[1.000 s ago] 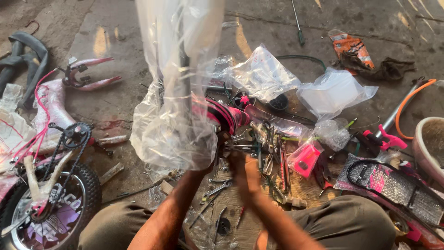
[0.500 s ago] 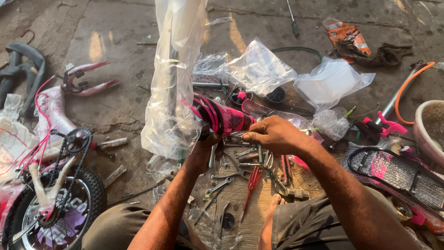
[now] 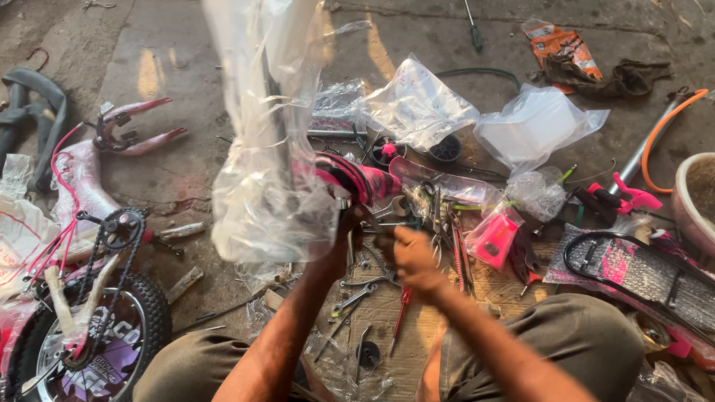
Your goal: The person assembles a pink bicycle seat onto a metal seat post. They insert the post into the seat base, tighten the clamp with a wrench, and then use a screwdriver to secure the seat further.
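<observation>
Left hand: raised in front of the person and closed around the lower end of a pink handlebar part whose upper length is wrapped in a clear plastic sleeve. The sleeve stands nearly upright and runs out of the top of the view; its bunched lower end hangs just beside the wrist.

Right hand: just right of and slightly below the left, fingers curled narrow. It is blurred, so I cannot tell whether it holds anything. It is near the pink part but appears apart from it.

Directly beneath both hands: a scatter of spanners and a red-handled screwdriver lying on a wooden board on the floor, between the person's knees.

Right of the hands: a small pink plastic piece in a clear bag, then a black and pink mesh basket lying flat beside the right knee.

Beyond the hands: several crumpled clear plastic bags on the concrete floor, with an orange packet and a dark rag further off.

Left side: a small bicycle wheel with black tyre, chain and crank, lying against a pink frame. A pink fork lies just beyond it, well apart from the hands.

Far right edge: an orange cable and the rim of a pale bowl.
</observation>
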